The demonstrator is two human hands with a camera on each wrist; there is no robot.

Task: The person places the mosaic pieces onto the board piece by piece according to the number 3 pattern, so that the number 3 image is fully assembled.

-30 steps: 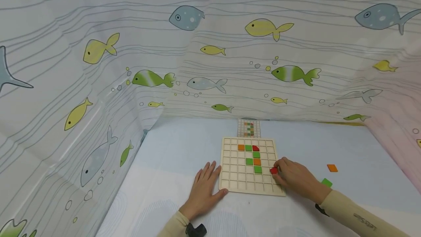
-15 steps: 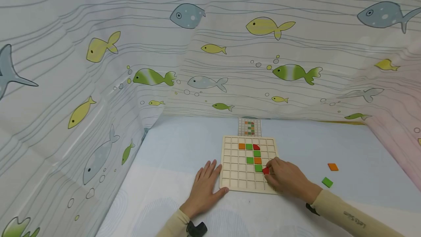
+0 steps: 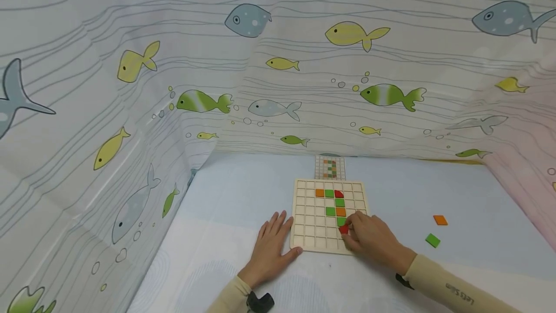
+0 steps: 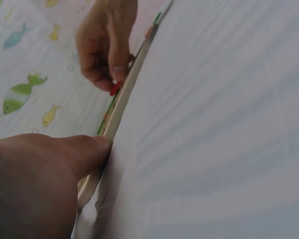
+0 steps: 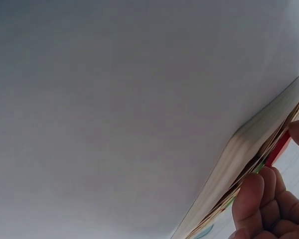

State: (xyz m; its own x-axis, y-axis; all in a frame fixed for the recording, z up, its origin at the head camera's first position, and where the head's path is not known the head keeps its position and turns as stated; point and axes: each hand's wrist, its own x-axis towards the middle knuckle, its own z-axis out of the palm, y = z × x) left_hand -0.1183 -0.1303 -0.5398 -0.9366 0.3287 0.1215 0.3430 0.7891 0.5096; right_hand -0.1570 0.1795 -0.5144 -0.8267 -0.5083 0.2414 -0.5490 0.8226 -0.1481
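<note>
A pale wooden grid board (image 3: 306, 231) lies on the table. Several small tiles sit in its cells: orange (image 3: 319, 192), green (image 3: 329, 193) and a red one (image 3: 339, 194) with a rounded corner along the upper row, more green and orange ones below. My right hand (image 3: 373, 235) pinches a red tile (image 3: 343, 229) between thumb and fingers, just below the lowest green tile (image 3: 341, 221); in the left wrist view this red tile (image 4: 115, 88) is tilted. With its fingers straight, my left hand (image 3: 270, 252) rests at the board's left edge, its thumb touching the near corner.
Behind the board lies a small printed card (image 3: 319, 168) with a coloured grid pattern. On the table to the right are a loose orange tile (image 3: 440, 220) and a green tile (image 3: 432, 240). A fish-patterned sheet (image 3: 304, 81) surrounds the table's back and sides.
My right hand has moved left across the board with the red tile, from the right edge to below the lowest green tile. The left hand has stayed in place.
</note>
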